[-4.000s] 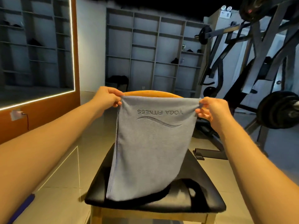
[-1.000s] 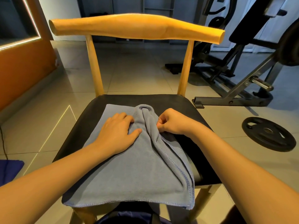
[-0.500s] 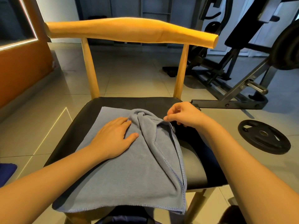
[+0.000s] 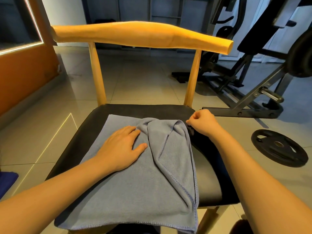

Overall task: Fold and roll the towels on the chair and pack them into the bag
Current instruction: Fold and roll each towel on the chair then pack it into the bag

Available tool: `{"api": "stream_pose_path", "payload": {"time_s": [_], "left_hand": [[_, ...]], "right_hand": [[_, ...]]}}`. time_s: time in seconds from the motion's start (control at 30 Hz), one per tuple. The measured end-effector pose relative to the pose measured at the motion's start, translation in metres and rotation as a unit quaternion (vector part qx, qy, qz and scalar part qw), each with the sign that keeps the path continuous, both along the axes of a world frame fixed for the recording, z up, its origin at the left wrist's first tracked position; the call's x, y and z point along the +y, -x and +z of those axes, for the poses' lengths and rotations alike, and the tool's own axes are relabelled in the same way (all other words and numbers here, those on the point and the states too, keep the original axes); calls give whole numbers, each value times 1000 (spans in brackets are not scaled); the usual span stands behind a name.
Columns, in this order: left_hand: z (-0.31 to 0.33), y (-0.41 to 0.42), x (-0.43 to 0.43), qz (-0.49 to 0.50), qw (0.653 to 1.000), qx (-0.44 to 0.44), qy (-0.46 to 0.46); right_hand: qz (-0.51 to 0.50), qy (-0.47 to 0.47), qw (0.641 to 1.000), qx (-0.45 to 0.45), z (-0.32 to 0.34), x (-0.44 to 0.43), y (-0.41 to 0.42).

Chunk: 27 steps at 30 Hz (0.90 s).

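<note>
A grey-blue towel (image 4: 138, 188) lies spread over the black seat of a wooden chair (image 4: 211, 168), its near edge hanging over the front. A ridge of bunched cloth runs from the far middle down to the near right corner. My left hand (image 4: 121, 149) rests flat on the towel's left half, fingers straight. My right hand (image 4: 202, 123) is at the towel's far right corner with fingers curled, pinching the folded edge there. A bit of dark cloth shows just under that hand.
The chair's wooden backrest (image 4: 140, 34) crosses the view beyond the hands. A weight plate (image 4: 278, 147) lies on the tiled floor to the right, with a gym bench frame (image 4: 244, 105) behind it. A dark blue object (image 4: 6, 183) sits at the left edge.
The towel, held up by both hands earlier, now lies on the seat. My right hand has drawn the folded edge from the middle out to the right. The left hand stays pressed flat.
</note>
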<state>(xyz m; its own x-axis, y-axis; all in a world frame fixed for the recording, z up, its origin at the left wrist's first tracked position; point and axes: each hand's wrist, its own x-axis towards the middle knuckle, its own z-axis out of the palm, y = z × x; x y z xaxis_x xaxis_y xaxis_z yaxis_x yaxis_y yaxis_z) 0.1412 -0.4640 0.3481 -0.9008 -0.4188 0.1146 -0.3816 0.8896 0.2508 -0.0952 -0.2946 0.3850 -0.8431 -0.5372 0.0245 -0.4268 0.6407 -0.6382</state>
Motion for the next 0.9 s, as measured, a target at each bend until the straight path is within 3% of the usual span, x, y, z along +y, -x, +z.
{"api": "stream_pose_path", "payload": {"time_s": [0.1, 0.2, 0.3, 0.4, 0.57, 0.73, 0.9], "left_hand": [[13, 1, -6, 19, 997, 46, -62], [33, 4, -34, 97, 983, 115, -105], [37, 4, -75, 178, 975, 109, -82], [31, 5, -101, 235, 955, 85, -161], [34, 16, -115, 229, 924, 125, -281], [32, 27, -121, 227, 928, 89, -281], [33, 26, -122, 242, 910, 112, -318]], "right_hand": [[112, 51, 992, -36, 9, -5, -12], [199, -14, 979, 50, 9, -11, -20], [189, -6, 976, 111, 6, -16, -19], [162, 36, 983, 81, 4, -18, -11], [-40, 29, 999, 10, -7, -20, 11], [-7, 40, 998, -46, 10, -25, -11], [25, -38, 999, -13, 4, -35, -20]]}}
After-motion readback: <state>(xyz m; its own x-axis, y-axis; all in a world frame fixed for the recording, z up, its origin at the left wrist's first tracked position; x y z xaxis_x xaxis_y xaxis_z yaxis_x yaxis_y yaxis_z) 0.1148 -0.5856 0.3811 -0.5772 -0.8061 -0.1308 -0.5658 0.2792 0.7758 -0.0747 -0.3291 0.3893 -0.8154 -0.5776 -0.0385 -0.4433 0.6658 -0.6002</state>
